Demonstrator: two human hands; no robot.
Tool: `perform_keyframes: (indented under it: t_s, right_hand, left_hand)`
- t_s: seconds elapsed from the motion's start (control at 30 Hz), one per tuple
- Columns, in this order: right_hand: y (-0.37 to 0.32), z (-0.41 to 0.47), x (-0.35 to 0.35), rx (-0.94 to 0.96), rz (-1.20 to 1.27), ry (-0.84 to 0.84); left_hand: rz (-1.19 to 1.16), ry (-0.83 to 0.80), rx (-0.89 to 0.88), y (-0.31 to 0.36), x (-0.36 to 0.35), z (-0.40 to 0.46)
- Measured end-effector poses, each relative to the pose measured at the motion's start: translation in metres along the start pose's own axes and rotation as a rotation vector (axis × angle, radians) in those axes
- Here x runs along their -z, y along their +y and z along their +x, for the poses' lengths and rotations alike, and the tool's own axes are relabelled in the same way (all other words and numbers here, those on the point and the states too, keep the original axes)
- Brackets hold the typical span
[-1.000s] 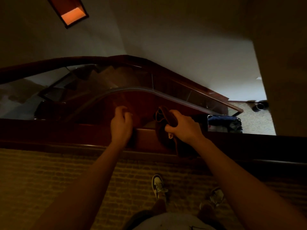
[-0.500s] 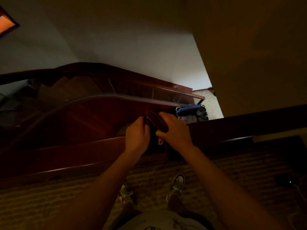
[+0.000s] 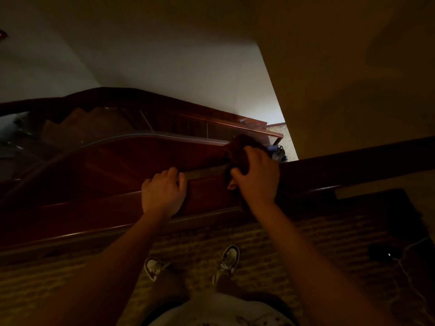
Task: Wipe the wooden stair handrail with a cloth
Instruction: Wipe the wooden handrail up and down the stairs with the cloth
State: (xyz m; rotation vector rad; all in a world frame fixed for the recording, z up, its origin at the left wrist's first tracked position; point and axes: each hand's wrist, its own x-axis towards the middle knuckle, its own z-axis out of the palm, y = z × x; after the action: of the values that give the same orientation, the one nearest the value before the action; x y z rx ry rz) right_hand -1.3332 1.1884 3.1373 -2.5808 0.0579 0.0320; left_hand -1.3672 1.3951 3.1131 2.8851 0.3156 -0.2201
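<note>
Head camera footage looked down over a dim landing onto a dark wooden handrail (image 3: 207,191) that ran across the frame from lower left to upper right. On top of that rail, the right hand (image 3: 256,177) gripped a dark reddish cloth (image 3: 237,149), its fingers curled round the bunched fabric and its thumb tucked at the near edge, pressing the cloth against the wood. The cloth bulged out past the knuckles on the far side of the rail. Just to the left, apart from the cloth, the left hand (image 3: 163,191) rested on the same rail, its fingers hooked over the far edge of the wood and holding nothing else. Both bare forearms reached up from the bottom of the frame. Below them, two pale sneakers (image 3: 227,260) stood on patterned carpet (image 3: 317,243) close to the rail's base. Beyond the rail, a staircase (image 3: 77,125) descended in shadow beside a pale wall (image 3: 176,67).
</note>
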Motion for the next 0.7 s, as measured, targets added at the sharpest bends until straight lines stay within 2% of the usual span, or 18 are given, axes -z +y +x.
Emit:
perform_keyframes:
  t_s: [0.1,0.17,0.33,0.53,0.63,0.7]
  right_hand:
    - [-0.028,-0.013,-0.022,0.188,-0.001,-0.117]
    - [-0.023,-0.006,-0.016,0.210,0.022,-0.208]
    - [0.022,0.026,0.031,0.003,0.101,-0.219]
    - [0.024,0.044,0.037,-0.057,-0.093,-0.373]
    - [0.005,0.064,0.020,-0.030,-0.146,-0.601]
    - [-0.024,0.072,0.000,0.035,-0.122,-0.776]
  left_hand:
    - [0.010,0.020,0.008,0.000,0.001,-0.002]
    - [0.020,0.037,0.001,0.000,0.001,-0.004]
    - [0.004,0.041,0.003,0.000,0.002,-0.006]
    - [-0.037,0.009,0.004,0.005,0.003,-0.006]
    - [-0.071,-0.001,-0.015,0.005,0.008,-0.005]
    - [-0.125,0.048,-0.001,0.004,0.011,-0.006]
